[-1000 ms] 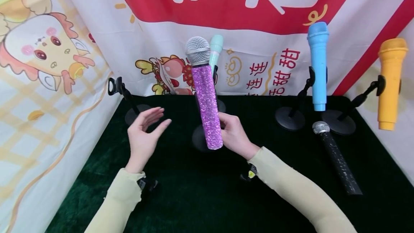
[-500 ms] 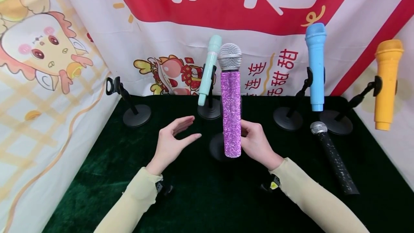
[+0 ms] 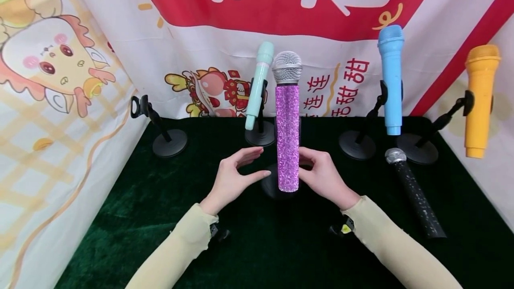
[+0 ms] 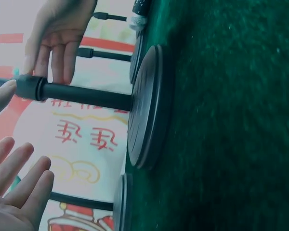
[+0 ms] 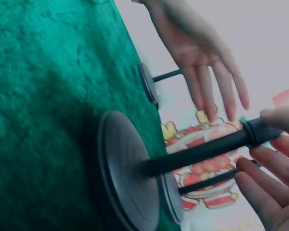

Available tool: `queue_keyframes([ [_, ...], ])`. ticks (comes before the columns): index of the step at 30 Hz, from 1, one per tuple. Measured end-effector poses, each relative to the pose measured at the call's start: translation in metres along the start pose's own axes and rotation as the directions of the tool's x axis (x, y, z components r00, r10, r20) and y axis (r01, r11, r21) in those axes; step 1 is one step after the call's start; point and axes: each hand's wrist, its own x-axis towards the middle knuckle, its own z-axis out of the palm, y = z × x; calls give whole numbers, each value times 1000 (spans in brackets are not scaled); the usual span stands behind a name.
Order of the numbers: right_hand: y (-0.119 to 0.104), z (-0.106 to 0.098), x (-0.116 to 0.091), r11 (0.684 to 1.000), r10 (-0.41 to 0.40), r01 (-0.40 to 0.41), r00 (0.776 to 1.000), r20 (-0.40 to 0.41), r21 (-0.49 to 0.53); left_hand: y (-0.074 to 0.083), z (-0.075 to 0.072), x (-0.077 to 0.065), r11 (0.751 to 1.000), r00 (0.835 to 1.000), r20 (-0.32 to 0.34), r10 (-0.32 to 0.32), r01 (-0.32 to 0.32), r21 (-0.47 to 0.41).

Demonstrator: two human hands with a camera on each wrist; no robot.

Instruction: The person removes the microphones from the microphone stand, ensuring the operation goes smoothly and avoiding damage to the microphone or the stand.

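Note:
A purple glittery microphone [image 3: 288, 137] with a silver mesh head stands upright in the middle of the head view, mounted on a black microphone stand [image 5: 197, 154]. My right hand [image 3: 323, 175] pinches the stand's collar [image 5: 260, 131] between thumb and fingers, just behind the microphone's lower right side. To the left, my left hand [image 3: 234, 177] reaches toward the stand with fingers spread and thumb apart, holding nothing. In the left wrist view, the left thumb tip overlaps the collar [image 4: 30, 87]. The stand's round base [image 4: 147, 108] is close over the dark green cloth.
A mint microphone [image 3: 259, 86] on a stand is behind. Blue [image 3: 391, 79] and orange [image 3: 482, 101] microphones are on stands at right. A black speckled microphone [image 3: 417, 195] lies on the green cloth [image 3: 281, 253]. A bare stand [image 3: 168, 142] is at back left. Printed curtains enclose the table.
My right hand has carried the purple microphone and its stand rightward, and the microphone's leftward lean has straightened. My left hand has moved right, close to the stand.

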Motion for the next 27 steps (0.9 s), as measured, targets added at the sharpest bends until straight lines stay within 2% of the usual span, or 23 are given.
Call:
queue_keyframes([
  [4, -2, -15, -1, 999, 44, -44, 999, 1, -18, -1, 10, 3, 1000, 1000, 29, 3, -2, -26],
  [13, -25, -41, 2, 996, 71, -76, 991, -114, -45, 7, 29, 18, 993, 996, 54, 69, -64, -99],
  [18, -41, -46, 10, 999, 31, -27, 983, -180, 23, 13, 37, 27, 988, 994, 34, 108, -103, -114],
  [22, -53, -46, 17, 996, -1, 22, 973, -232, 89, 16, 41, 33, 987, 994, 15, 108, -106, -125],
  [27, -66, -42, 24, 988, -14, 52, 968, -252, 145, 17, 46, 37, 986, 993, 1, 118, -117, -122],
])
